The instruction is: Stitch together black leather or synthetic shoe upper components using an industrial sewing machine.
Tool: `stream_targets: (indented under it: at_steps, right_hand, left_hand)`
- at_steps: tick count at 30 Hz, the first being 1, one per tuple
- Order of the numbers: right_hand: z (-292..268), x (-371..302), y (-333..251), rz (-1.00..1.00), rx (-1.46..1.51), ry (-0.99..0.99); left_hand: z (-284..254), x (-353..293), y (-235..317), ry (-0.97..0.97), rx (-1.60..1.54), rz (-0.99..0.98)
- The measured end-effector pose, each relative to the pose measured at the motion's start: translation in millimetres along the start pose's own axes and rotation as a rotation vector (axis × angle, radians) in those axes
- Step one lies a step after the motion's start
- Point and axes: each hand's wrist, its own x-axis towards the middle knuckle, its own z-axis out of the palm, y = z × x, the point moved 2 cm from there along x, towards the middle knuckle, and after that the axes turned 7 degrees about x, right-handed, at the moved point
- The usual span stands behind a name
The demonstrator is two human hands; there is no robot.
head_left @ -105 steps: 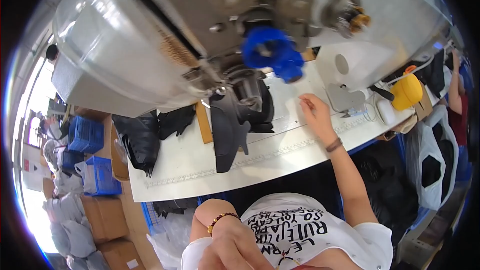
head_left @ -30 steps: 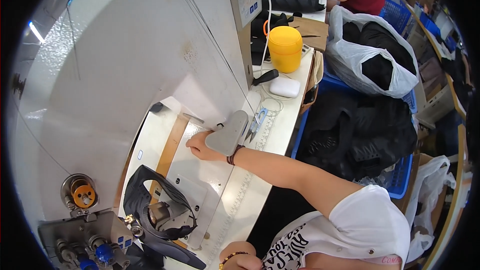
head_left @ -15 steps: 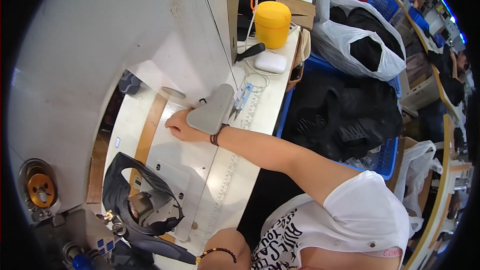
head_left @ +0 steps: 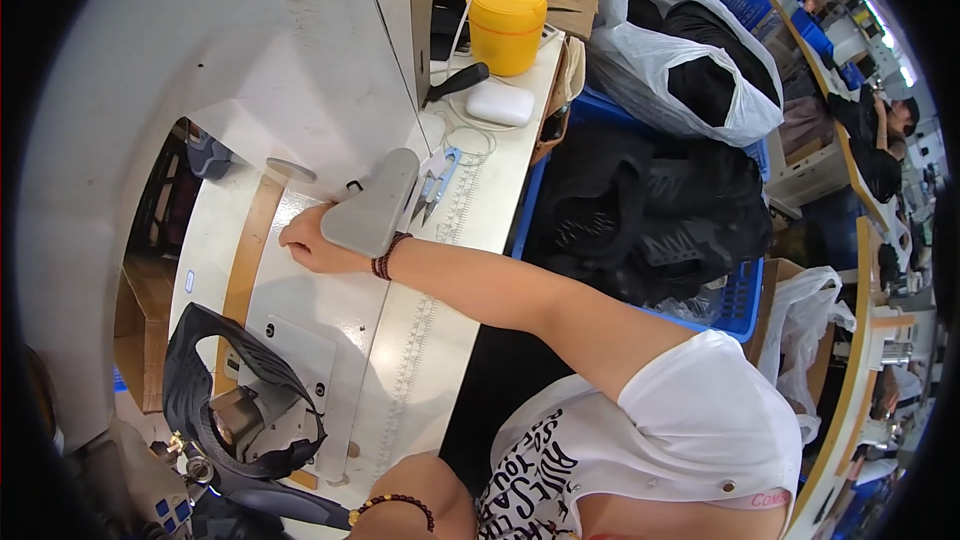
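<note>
Your R hand (head_left: 318,242) is on the white machine bed (head_left: 335,312), part hidden under the grey lever plate (head_left: 375,202). Its fingers curl loosely inward w/ nothing showing in them; palm's hidden, so can't tell if they grip sth. Your L hand is off the lower edge, only the L forearm (head_left: 425,483) showing, so no call on that grip.

The black shoe upper (head_left: 183,370) is looped around the metal post (head_left: 235,418), apart from your R hand: left of it and nearer your body. Its long axis slants from upper left to lower right, approx. crosswise to your R forearm, w/ a long flap running down toward your L forearm. In view that flap ends just beside it (depth's unclear, so can't say which hand is nearer the upper).
</note>
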Motion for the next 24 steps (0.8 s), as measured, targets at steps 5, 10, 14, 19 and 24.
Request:
stream_targets:
  at_steps: [5,10,14,19,24]
  right_hand:
    - [0,0,-1,-0.054,0.008,0.066]
    - [1,0,2,-0.047,0.0,0.063]
    - [2,-1,1,-0.071,0.028,0.098]
    - [2,-1,1,-0.076,0.027,0.105]
    - [1,1,-1,-0.032,0.02,0.059]
  left_hand:
    - [-11,16,-6,-0.244,0.225,-0.088]
    - [20,-8,-2,0.204,0.188,-0.042]
    - [50,-11,-26,0.565,0.177,0.191]
    - [36,-16,-32,0.377,0.213,0.336]
    - [28,-24,-14,0.276,0.294,0.141]
